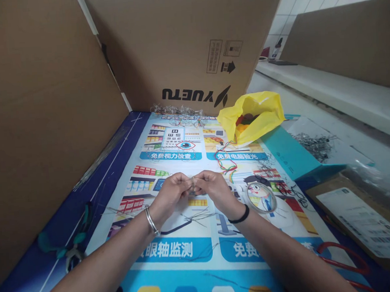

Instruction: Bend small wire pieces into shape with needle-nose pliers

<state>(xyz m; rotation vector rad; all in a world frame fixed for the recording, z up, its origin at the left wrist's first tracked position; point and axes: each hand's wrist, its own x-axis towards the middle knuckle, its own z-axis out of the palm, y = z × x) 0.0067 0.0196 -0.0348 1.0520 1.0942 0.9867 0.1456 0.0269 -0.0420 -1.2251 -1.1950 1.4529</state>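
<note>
My left hand [177, 189] and my right hand [211, 188] meet fingertip to fingertip over the middle of the printed poster [200, 227]. Both are closed in a pinch, and what lies between the fingers is too small to make out. Thin dark wires [199, 216] lie on the poster just below my hands. Red and green cords [227, 164] trail from the yellow bag [263, 135] beyond my right hand. A round roll of clear tape [273, 198] rests to the right of my right wrist.
Cardboard walls [182, 41] stand at the back and left. Tangled wire pieces [179, 111] line the back edge. Pliers [74, 252] lie at left. On the right are a teal box [290, 155], a labelled package [364, 219] and red handles [345, 248].
</note>
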